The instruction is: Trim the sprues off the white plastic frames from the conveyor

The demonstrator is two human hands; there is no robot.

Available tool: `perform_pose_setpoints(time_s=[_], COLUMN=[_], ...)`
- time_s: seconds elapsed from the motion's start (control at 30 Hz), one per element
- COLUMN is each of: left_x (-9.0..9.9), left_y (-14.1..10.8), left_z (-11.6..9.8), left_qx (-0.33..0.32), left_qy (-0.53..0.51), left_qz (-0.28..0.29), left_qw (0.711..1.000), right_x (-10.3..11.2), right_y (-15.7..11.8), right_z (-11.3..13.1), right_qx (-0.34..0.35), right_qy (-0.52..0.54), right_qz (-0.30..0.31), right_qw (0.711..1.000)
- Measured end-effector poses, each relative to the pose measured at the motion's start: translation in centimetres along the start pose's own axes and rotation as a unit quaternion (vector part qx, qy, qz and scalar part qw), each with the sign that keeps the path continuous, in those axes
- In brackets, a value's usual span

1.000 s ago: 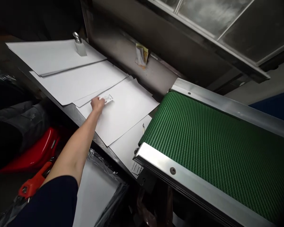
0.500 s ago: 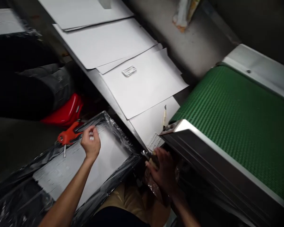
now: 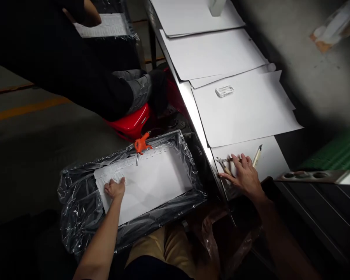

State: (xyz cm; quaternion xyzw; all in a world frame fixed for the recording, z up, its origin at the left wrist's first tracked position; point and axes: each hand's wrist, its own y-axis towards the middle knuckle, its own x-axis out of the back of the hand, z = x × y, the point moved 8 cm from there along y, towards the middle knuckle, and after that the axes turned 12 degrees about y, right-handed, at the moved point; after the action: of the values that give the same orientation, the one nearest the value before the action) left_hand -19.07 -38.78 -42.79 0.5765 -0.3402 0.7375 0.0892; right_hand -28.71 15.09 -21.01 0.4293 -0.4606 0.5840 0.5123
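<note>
Inside a box lined with black plastic (image 3: 72,202), my left hand (image 3: 116,189) is down on the left end of a white sheet (image 3: 151,177). Its fingers are curled in among small white pieces (image 3: 112,171); what they hold, if anything, is hidden. My right hand (image 3: 246,177) rests over the near end of the table, fingers spread. Partly under it lies a pair of pliers (image 3: 226,169) with a metal head and pale handles. A pale-handled craft knife (image 3: 257,156) is just to the right of that hand.
An orange clamp (image 3: 141,144) sits on the box's far rim. White sheets (image 3: 210,54) cover the table, bearing a small clear case (image 3: 224,91). A green conveyor belt (image 3: 338,149) stands right. A seated person (image 3: 96,74) is at upper left on a red stool (image 3: 131,122).
The view has turned left. My left hand has gone down to the pieces at the box's left end. My right hand has brought the pliers onto the table and its fingers have spread.
</note>
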Motion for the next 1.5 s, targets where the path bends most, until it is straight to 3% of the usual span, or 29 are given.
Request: perform_pose_setpoints(time_s=[0.17, 0.27, 0.33, 0.43, 0.5, 0.6, 0.67, 0.83, 1.0, 1.13, 1.23, 1.33, 1.5], left_x=[-1.7, -1.6, -1.3, -1.3, -1.5, -1.9, -2.0, -1.9, -2.3, -2.9, -1.8, 0.5, 5.1], left_y=[-6.2, -8.6, -8.4, -7.0, -6.2, -5.7, -5.5, -5.3, -5.9, -8.0, -11.5, -16.5, -26.5], left_z=[-2.7, -3.1, -3.2, -4.2, -4.9, -5.5, -5.6, -6.1, -5.8, -5.4, -6.7, -9.7, -16.0], left_qx=[-0.128, -0.173, -0.184, -0.238, -0.285, -0.328, -0.344, -0.358, -0.333, -0.298, -0.297, -0.319, -0.401], left_qy=[0.011, 0.025, 0.041, 0.074, 0.099, 0.133, 0.146, 0.132, 0.046, -0.071, -0.159, -0.208, -0.235], left_qz=[-0.02, -0.037, -0.041, -0.023, -0.008, 0.008, 0.017, 0.051, 0.125, 0.239, 0.338, 0.425, 0.513], left_qw=[0.992, 0.984, 0.981, 0.968, 0.953, 0.935, 0.927, 0.923, 0.934, 0.921, 0.879, 0.821, 0.722], right_x=[2.4, 0.9, -3.0, -12.2, -17.8, -24.1, -27.2, -30.4, -30.5, -28.1, -23.9, -18.3, -8.7], right_y=[-1.6, -2.6, -2.9, -3.6, -3.8, -2.9, -2.3, -2.2, -3.5, -5.1, -6.2, -7.3, -10.6], right_z=[5.9, 10.6, 14.2, 20.2, 23.6, 27.3, 28.7, 28.8, 25.6, 21.4, 17.7, 13.7, 7.6], right_qx=[0.027, 0.043, 0.042, 0.044, 0.056, 0.056, 0.048, 0.001, -0.108, -0.215, -0.26, -0.277, -0.277], right_qy=[0.129, 0.245, 0.287, 0.278, 0.267, 0.261, 0.259, 0.285, 0.366, 0.473, 0.557, 0.618, 0.649], right_qz=[-0.129, -0.136, -0.047, 0.171, 0.251, 0.291, 0.31, 0.334, 0.358, 0.341, 0.289, 0.219, 0.091], right_qw=[0.983, 0.959, 0.956, 0.944, 0.929, 0.919, 0.914, 0.898, 0.852, 0.783, 0.733, 0.702, 0.703])
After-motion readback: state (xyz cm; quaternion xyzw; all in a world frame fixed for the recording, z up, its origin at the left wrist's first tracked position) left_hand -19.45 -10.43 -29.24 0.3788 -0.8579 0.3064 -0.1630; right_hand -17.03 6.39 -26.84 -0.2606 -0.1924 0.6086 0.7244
